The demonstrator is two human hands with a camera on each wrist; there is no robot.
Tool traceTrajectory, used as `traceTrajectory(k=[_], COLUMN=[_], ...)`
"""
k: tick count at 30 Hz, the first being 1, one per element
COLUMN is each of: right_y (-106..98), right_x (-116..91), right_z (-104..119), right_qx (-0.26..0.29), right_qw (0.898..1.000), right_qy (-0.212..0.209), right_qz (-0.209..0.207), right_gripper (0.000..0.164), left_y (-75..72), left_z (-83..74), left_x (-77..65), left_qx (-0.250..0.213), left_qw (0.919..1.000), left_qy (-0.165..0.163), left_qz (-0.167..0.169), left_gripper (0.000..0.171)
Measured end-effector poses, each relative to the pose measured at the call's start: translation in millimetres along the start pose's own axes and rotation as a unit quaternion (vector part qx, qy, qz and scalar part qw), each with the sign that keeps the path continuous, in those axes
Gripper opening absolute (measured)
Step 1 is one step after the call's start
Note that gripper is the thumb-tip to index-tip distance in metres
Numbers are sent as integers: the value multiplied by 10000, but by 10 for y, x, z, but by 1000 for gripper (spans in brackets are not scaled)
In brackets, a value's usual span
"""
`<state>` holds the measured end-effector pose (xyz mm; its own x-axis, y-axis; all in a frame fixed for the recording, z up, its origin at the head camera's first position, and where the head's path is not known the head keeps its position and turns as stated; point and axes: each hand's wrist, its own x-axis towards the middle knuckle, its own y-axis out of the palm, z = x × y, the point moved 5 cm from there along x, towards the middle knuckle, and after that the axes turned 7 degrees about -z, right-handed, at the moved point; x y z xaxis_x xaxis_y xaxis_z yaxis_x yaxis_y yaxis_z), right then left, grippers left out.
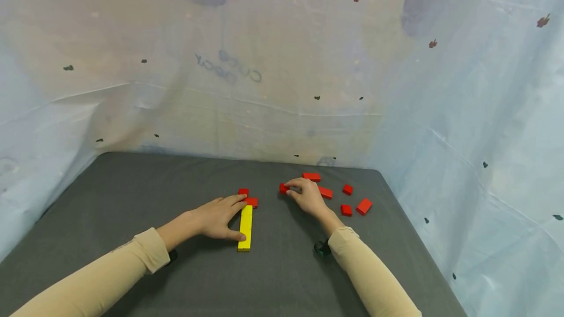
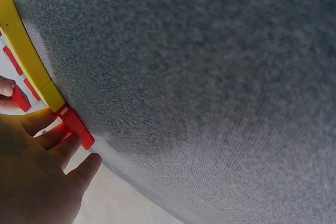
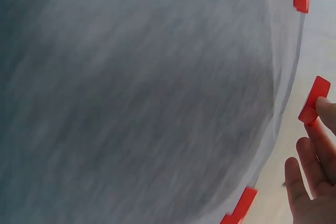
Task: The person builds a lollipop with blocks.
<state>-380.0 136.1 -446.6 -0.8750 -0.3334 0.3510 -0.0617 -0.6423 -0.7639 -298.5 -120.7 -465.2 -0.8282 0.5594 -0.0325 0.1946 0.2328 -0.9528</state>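
Note:
A long yellow block (image 1: 246,228) lies on the dark grey table, its far end against a red block (image 1: 252,203). Another red block (image 1: 243,191) sits just beyond, partly covered by fingertips. My left hand (image 1: 218,219) spreads over this row, thumb on the yellow block's near part and fingers at the red blocks. In the left wrist view, a seam crosses the yellow (image 2: 29,51) near its red end. To the right, my right hand (image 1: 309,198) pinches a small red block (image 3: 315,99) between thumb and index finger, the other fingers extended.
Several loose red blocks lie right of my right hand, among them one at the back (image 1: 312,177), one partly behind the hand (image 1: 326,192) and one farthest right (image 1: 364,207). A pale patterned sheet (image 1: 264,126) hangs behind the table and along its right side.

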Motion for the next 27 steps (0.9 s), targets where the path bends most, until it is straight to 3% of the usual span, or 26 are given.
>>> traceTrajectory(k=[19, 27], right_y=[431, 585], right_x=[189, 211], right_z=[470, 546], right_qx=[-41, -315], right_qw=[9987, 9971], right_qy=[-187, -214], right_qz=[463, 652], right_gripper=[25, 25], left_y=[-4, -22], left_z=[1, -17], left_x=[21, 3], left_qx=[121, 44], left_qw=[9999, 10000], left_qy=[-30, 28], left_qz=[45, 55], left_gripper=[104, 103])
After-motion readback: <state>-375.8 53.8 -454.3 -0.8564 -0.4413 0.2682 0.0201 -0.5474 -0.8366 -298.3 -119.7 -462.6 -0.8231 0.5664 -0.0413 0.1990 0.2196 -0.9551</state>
